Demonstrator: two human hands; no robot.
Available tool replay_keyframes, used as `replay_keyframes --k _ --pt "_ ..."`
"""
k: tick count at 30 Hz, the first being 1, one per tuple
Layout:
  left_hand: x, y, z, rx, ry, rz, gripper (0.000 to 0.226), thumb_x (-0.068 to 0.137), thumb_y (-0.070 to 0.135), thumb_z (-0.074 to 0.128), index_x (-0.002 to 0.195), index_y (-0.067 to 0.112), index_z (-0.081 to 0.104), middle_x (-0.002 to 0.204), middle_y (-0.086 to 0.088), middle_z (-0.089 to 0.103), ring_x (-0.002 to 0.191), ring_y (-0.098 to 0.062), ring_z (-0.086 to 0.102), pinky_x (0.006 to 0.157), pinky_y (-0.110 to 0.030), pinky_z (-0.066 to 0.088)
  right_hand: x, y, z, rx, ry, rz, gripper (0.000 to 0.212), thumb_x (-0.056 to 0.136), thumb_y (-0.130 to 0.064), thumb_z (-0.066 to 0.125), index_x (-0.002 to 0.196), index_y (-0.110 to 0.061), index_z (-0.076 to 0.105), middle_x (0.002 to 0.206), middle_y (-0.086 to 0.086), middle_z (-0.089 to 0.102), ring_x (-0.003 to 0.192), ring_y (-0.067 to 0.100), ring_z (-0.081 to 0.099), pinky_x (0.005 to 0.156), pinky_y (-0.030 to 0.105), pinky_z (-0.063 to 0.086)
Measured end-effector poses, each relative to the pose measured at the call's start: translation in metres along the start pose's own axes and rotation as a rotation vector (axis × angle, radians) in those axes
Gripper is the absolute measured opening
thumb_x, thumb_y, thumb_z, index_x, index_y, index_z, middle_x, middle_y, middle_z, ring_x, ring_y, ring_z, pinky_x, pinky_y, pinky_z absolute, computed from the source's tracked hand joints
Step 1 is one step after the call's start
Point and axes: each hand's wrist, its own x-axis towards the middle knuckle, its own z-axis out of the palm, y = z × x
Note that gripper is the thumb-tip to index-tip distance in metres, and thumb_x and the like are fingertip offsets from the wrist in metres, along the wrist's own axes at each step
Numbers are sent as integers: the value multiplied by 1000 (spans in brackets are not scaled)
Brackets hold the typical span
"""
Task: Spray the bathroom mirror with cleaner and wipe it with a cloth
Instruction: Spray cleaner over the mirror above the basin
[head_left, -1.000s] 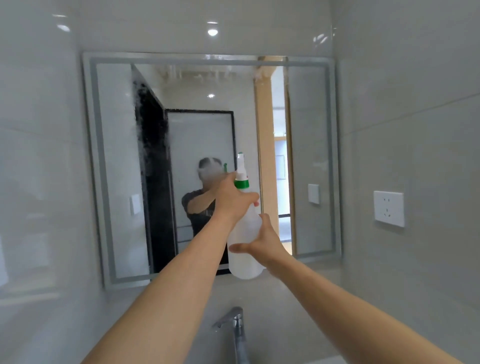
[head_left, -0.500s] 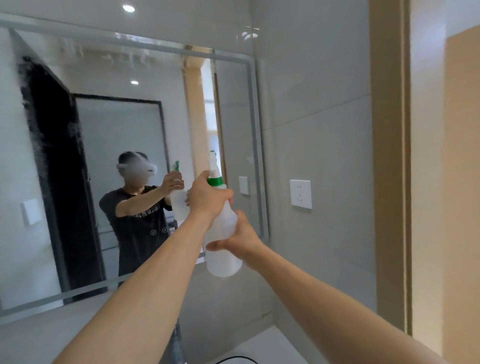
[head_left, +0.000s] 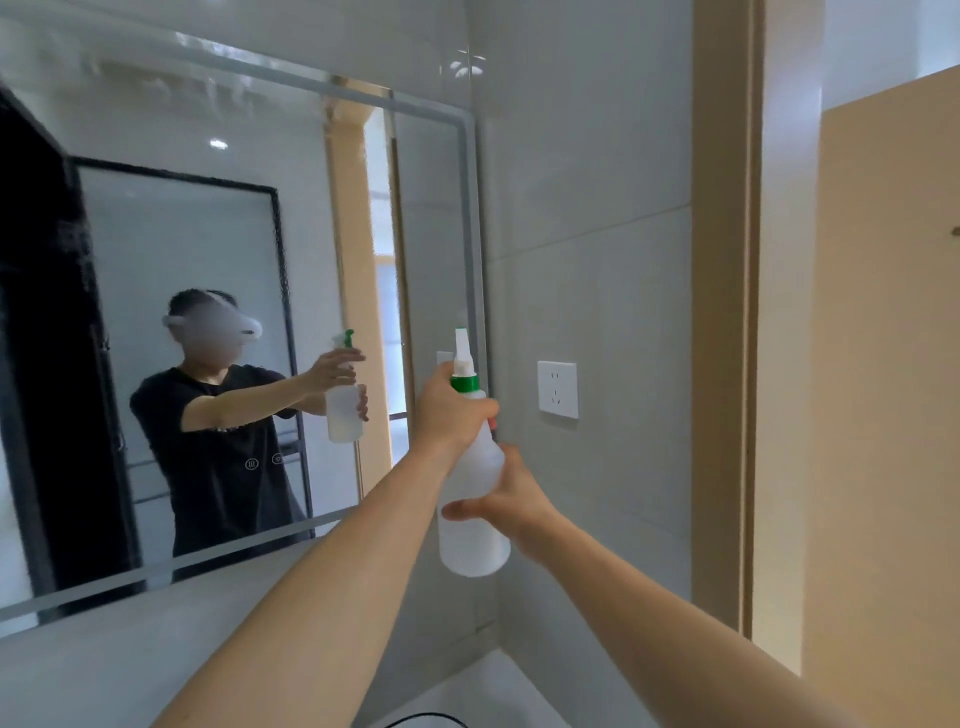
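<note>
- We face a grey-tiled wall (head_left: 587, 156) with a framed mirror (head_left: 249, 234) on our left, a white socket (head_left: 557, 389) just beside its right edge, and a tan door frame (head_left: 724, 312) further right.
- Misty streaks cover the glass near its right side.
- Our 2 arms reach forward, raised before the mirror's lower right corner.
- Our left hand (head_left: 449, 410) curls around the neck of the spray bottle (head_left: 472, 519), under its green collar.
- Our right hand (head_left: 511, 496) wraps the bottle's body from behind, thumb in front.

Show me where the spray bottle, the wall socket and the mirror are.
spray bottle (head_left: 470, 540): head view, lower translucent body.
wall socket (head_left: 557, 389): head view, middle of white plate.
mirror (head_left: 462, 208): head view, right frame edge.
</note>
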Motion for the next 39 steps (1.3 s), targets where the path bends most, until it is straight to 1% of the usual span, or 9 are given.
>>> replay_keyframes --k 3,11,13,16,19,28,30,34,39 --pt "-4 -11 10 -14 -19 -31 37 62 7 73 95 17 60 85 -9 65 84 -36 69 75 -51 61 -3 12 -2 -14 -5 35 86 57 -23 92 124 -26 38 112 -3 57 106 23 58 89 46 51" --pt "-18 -40 20 3 13 -83 35 66 5 73 74 31 52 81 -7 65 84 -35 70 77 -51 60 -6 40 3 -38 -22 92 88 60 -18 92 130 -22 38 120 3 57 112 28 57 99 54 48" --pt "-20 -44 20 10 18 -90 31 66 5 74 76 28 55 83 -9 66 84 -36 70 77 -51 60 -7 45 6 -30 -25 97 87 60 -17 91 128 -23 39 119 3 58 111 28 57 99 54 49" --pt "-22 -50 18 29 9 -114 29 67 5 74 91 15 61 87 -12 65 87 -36 68 79 -51 60 -8 50 10 -19 -43 105 85 61 -16 91 128 -22 39 119 3 58 111 27 57 95 49 49" --pt "-26 -59 15 54 -4 -136 31 66 6 75 90 16 58 89 -13 65 88 -35 66 81 -48 59 -10 59 16 -5 -63 123 88 60 -14 91 130 -21 39 119 3 58 110 27 57 92 46 50" --pt "-39 -101 6 78 -14 -227 36 63 0 75 91 15 56 81 -6 60 74 -24 58 66 -34 53 -14 91 41 6 -150 201 88 56 -15 91 128 -22 41 118 4 61 108 27 60 93 53 52" --pt "-42 -112 6 78 -24 -255 37 65 1 75 92 18 56 78 -2 59 73 -22 59 69 -39 58 -17 100 48 32 -155 221 90 53 -15 91 127 -22 41 117 4 62 106 26 61 91 50 52" --pt "-48 -133 8 80 -27 -311 37 64 2 76 86 23 55 80 -3 61 82 -30 65 76 -44 61 -22 118 57 77 -167 258 88 52 -15 91 123 -24 41 115 2 61 102 21 60 81 42 52" --pt "-56 -150 11 72 -16 -345 38 61 3 76 78 26 51 79 -4 62 82 -33 68 75 -48 61 -26 136 64 71 -180 288 89 52 -15 91 124 -23 40 117 3 61 107 27 60 94 53 51"
